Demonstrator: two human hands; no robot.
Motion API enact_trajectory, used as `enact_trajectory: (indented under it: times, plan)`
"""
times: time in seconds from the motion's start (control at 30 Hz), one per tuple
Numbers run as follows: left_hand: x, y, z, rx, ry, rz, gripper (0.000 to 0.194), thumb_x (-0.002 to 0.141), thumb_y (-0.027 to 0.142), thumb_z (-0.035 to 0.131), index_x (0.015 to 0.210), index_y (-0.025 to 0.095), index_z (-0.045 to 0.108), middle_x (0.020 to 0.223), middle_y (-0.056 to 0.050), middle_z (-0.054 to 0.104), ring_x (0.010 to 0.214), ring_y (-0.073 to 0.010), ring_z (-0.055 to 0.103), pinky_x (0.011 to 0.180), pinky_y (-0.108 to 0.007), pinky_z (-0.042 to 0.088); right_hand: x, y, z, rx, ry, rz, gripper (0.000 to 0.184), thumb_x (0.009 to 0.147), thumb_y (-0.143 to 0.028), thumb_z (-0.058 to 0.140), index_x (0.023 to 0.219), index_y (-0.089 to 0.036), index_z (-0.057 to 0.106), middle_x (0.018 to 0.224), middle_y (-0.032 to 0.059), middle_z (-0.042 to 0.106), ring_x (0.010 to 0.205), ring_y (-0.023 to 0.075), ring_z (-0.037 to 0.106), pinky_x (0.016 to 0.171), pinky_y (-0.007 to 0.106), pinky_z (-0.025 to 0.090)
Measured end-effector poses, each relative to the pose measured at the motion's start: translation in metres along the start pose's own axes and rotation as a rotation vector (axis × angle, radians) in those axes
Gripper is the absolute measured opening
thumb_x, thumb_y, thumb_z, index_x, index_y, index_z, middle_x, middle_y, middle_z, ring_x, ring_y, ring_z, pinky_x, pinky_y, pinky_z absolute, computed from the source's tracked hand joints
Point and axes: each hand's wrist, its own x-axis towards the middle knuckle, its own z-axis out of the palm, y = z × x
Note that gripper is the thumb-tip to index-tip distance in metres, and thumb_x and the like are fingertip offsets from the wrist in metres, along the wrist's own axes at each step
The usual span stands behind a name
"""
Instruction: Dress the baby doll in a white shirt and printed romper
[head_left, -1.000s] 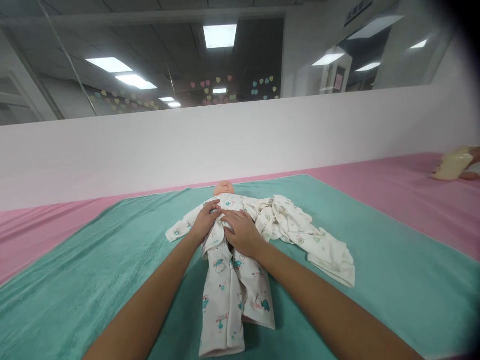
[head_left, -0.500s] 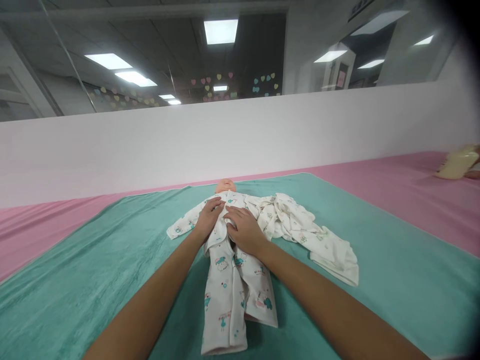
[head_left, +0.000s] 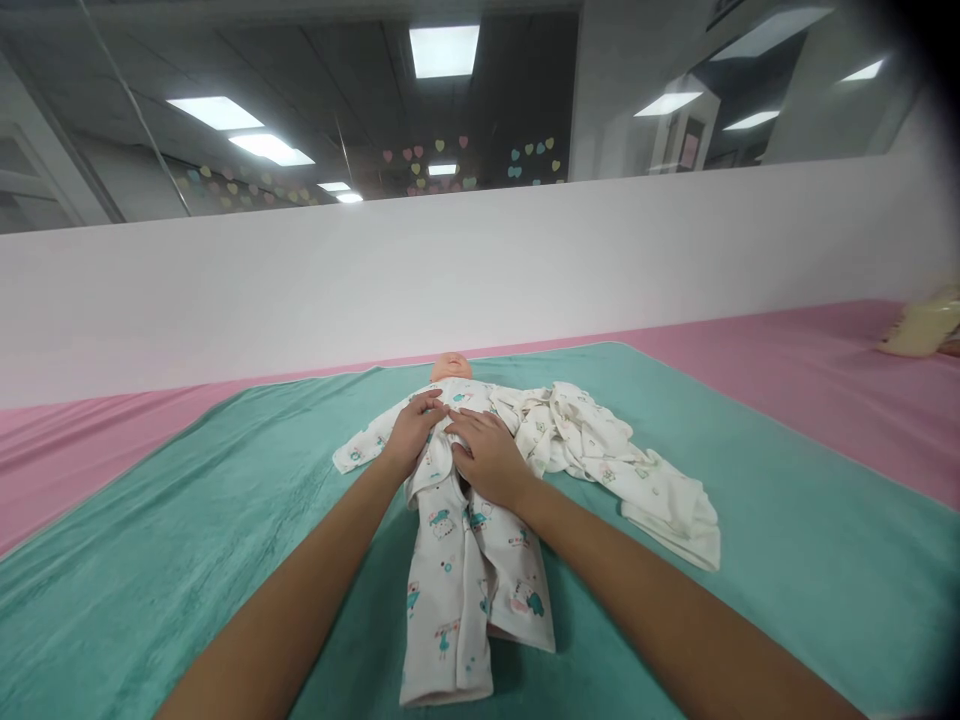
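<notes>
A baby doll lies on its back, head at the far end, dressed in a white printed baby top and matching printed pants. Over its chest, my left hand has its fingers closed on the front edge of the top. My right hand meets it from the other side, fingers bent onto the same front opening, thumb lower down. The fingertips nearly touch each other; the exact fastening between them is hidden. One sleeve stretches out to the left.
A crumpled white printed baby garment lies right of the doll. Beneath everything spreads a teal blanket over a pink sheet. A pale yellow object sits at the far right. Behind stands a white wall under a window.
The view has tilted very slightly. Both hands stay at the front of the baby top, with barely any finger movement visible.
</notes>
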Motion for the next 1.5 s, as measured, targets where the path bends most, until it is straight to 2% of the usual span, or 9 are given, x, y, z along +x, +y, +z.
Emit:
enact_trajectory:
  times: [0.17,0.4,0.6,0.8,1.03,1.3,1.5]
  plan:
    - [-0.002,0.000,0.002,-0.041,0.041,0.007,0.017,0.069,0.033,0.064,0.068,0.017,0.060,0.131,-0.006,0.052,0.117,-0.0265,0.047,0.104,-0.038,0.030,0.000,0.001,0.002,-0.004,0.014,-0.021,0.028,0.086,-0.018,0.043,0.110,-0.021,0.059,0.134,0.0047,0.052,0.129,0.0201,0.040,0.109,0.043,0.024]
    - [0.003,-0.011,-0.001,-0.242,0.001,-0.053,0.029,0.065,0.034,0.069,0.088,0.016,0.067,0.109,-0.007,0.062,0.104,-0.0244,0.054,0.093,-0.036,0.037,0.000,0.001,0.002,-0.029,0.013,-0.029,0.027,0.085,-0.018,0.044,0.108,-0.021,0.058,0.136,0.0046,0.050,0.129,0.0199,0.039,0.108,0.044,0.025]
    - [0.004,-0.014,-0.003,-0.322,-0.029,-0.069,0.032,0.065,0.032,0.069,0.092,0.016,0.068,0.115,-0.007,0.060,0.103,-0.0228,0.054,0.088,-0.032,0.038,0.000,0.000,0.001,-0.049,-0.004,-0.041,0.028,0.086,-0.018,0.042,0.110,-0.022,0.057,0.140,0.0029,0.046,0.130,0.0207,0.038,0.108,0.046,0.025]
    - [0.005,-0.016,-0.004,-0.375,-0.037,-0.102,0.038,0.064,0.031,0.070,0.099,0.016,0.066,0.103,-0.006,0.062,0.096,-0.0210,0.057,0.087,-0.032,0.039,0.000,0.000,0.001,-0.077,-0.036,-0.043,0.028,0.088,-0.019,0.040,0.112,-0.022,0.055,0.139,0.0027,0.047,0.131,0.0206,0.036,0.109,0.047,0.023]
    - [0.002,-0.012,-0.004,-0.338,-0.042,-0.099,0.041,0.066,0.033,0.069,0.103,0.016,0.064,0.115,-0.007,0.059,0.100,-0.0211,0.055,0.089,-0.032,0.038,0.001,-0.002,0.000,-0.122,-0.047,-0.051,0.028,0.088,-0.021,0.039,0.112,-0.021,0.054,0.140,0.0027,0.046,0.130,0.0216,0.037,0.109,0.047,0.025]
    - [0.001,-0.012,-0.004,-0.314,-0.035,-0.104,0.040,0.066,0.033,0.067,0.102,0.016,0.064,0.115,-0.008,0.059,0.106,-0.0247,0.054,0.090,-0.034,0.038,0.002,0.000,0.001,-0.126,-0.044,-0.062,0.031,0.088,-0.021,0.039,0.115,-0.020,0.054,0.139,0.0037,0.047,0.129,0.0221,0.037,0.108,0.046,0.025]
    - [0.012,-0.027,-0.006,0.004,0.057,0.049,0.014,0.072,0.031,0.057,0.074,0.018,0.060,0.123,-0.006,0.053,0.114,-0.0241,0.048,0.101,-0.036,0.030,0.003,-0.003,0.000,-0.143,-0.041,-0.059,0.030,0.088,-0.021,0.039,0.114,-0.021,0.054,0.137,0.0028,0.049,0.127,0.0223,0.038,0.107,0.045,0.026]
